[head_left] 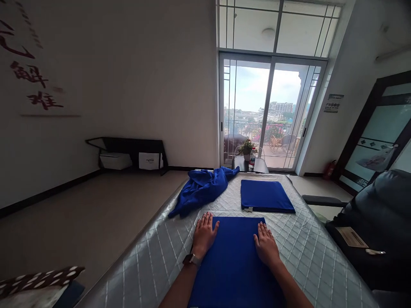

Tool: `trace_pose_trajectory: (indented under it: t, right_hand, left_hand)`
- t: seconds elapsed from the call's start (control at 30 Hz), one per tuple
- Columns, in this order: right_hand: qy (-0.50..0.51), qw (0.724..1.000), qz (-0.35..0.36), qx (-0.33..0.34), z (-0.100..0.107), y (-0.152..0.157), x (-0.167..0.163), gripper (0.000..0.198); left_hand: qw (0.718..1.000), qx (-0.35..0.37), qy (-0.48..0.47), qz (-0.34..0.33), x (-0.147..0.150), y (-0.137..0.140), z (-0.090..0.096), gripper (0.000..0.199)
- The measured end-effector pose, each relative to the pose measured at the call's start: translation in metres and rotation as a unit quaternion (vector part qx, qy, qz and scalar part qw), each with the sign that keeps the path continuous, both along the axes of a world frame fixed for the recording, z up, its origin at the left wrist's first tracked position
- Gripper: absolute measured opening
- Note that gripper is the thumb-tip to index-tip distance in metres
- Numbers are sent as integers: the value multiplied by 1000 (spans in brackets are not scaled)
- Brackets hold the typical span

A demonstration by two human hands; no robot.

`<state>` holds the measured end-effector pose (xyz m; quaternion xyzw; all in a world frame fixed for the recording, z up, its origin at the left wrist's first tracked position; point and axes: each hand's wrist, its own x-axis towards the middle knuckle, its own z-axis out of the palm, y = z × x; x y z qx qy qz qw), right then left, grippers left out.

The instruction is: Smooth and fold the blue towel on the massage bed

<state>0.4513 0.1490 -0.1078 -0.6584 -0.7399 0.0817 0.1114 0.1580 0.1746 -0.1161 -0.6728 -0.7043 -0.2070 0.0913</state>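
Observation:
A flat blue folded cloth (236,261) lies in front of me on a silver quilted surface (154,265). On its left edge rests my left hand (204,235), palm down with the fingers stretched out and a watch on the wrist. Along the right edge my right hand (266,244) lies flat too, fingers extended. Neither hand grips anything. Beyond them, to the right, is a second blue folded cloth (266,196) with a small white tag at its near left corner. A crumpled blue cloth (205,188) is heaped at the far left.
Past the far end stand a small table (260,167), a potted plant (246,147) and a bottle (252,158). A black chair (375,209) is close on the right, with a card (351,237) on it. A low black rack (131,147) stands by the left wall.

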Motion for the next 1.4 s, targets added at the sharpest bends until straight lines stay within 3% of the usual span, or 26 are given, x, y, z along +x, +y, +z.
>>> trace_pose_trajectory:
  t: [0.17, 0.3, 0.43, 0.57, 0.73, 1.07, 1.17, 1.4]
  right_hand:
    - [-2, 1000, 2, 1, 3, -1, 0, 68]
    - [-6, 1000, 0, 2, 4, -1, 0, 68]
    - [-29, 999, 12, 1, 2, -3, 2, 64]
    - [-31, 999, 28, 0, 1, -5, 5, 64]
    - [8, 1000, 4, -3, 4, -3, 3, 67]
    - [15, 1000, -3, -1, 3, -2, 1, 69]
    - [14, 1000, -3, -2, 2, -1, 1, 69]
    - [-1, 1000, -1, -4, 1, 1, 1, 69]
  left_hand:
    - [998, 23, -12, -61, 26, -16, 16, 55]
    - [987, 0, 8, -163, 86, -32, 19, 46]
    - [962, -39, -2, -271, 150, -40, 14, 53]
    - [959, -79, -22, -271, 175, -38, 6, 60]
    - [970, -91, -10, -226, 141, -33, -6, 63]
    - [991, -100, 68, -55, -11, -24, -34, 65]
    - [995, -81, 56, -32, -27, -24, -44, 64]
    - [997, -69, 15, -27, -22, -23, -45, 74]
